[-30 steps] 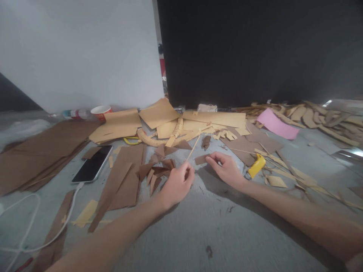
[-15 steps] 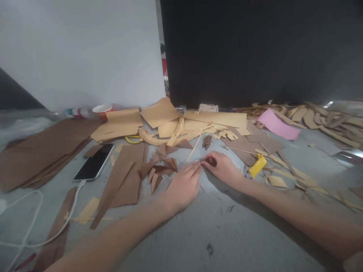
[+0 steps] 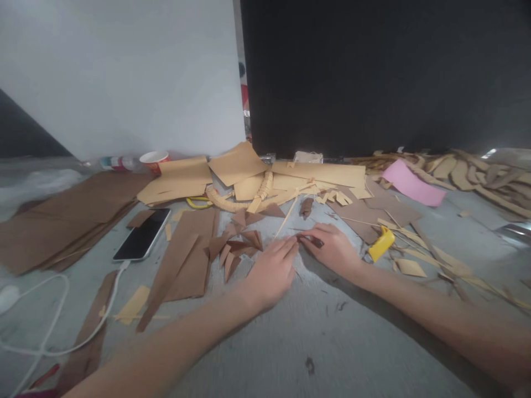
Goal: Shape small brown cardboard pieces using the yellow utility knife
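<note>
My left hand point(image 3: 272, 272) rests low over the grey table with its fingers together, their tips at a small brown paper piece point(image 3: 301, 236). Thumb and fingers of my right hand point(image 3: 333, 249) pinch the same piece from the other side, and the fingertips of both hands almost meet. Most of the piece is hidden by the fingers. Left of my hands lies a cluster of brown paper triangles point(image 3: 235, 247). A thin pale stick point(image 3: 286, 217) lies just beyond my fingertips, beside a small rolled brown piece point(image 3: 306, 207). To the right is a yellow-handled tool point(image 3: 380, 245).
Brown sheets point(image 3: 78, 213) are stacked at the left, near a phone point(image 3: 143, 235) on a white cable point(image 3: 112, 312). Tan sheets point(image 3: 178, 179), a paper cup point(image 3: 154, 160) and a curved wrapped piece point(image 3: 265, 185) lie behind. Pink paper point(image 3: 412, 182) and several strips point(image 3: 460, 171) are at right.
The view has shifted slightly, so everything sits a little further right. My right fingers have stretched out somewhat around the brown paper piece; my left hand stays in place.
</note>
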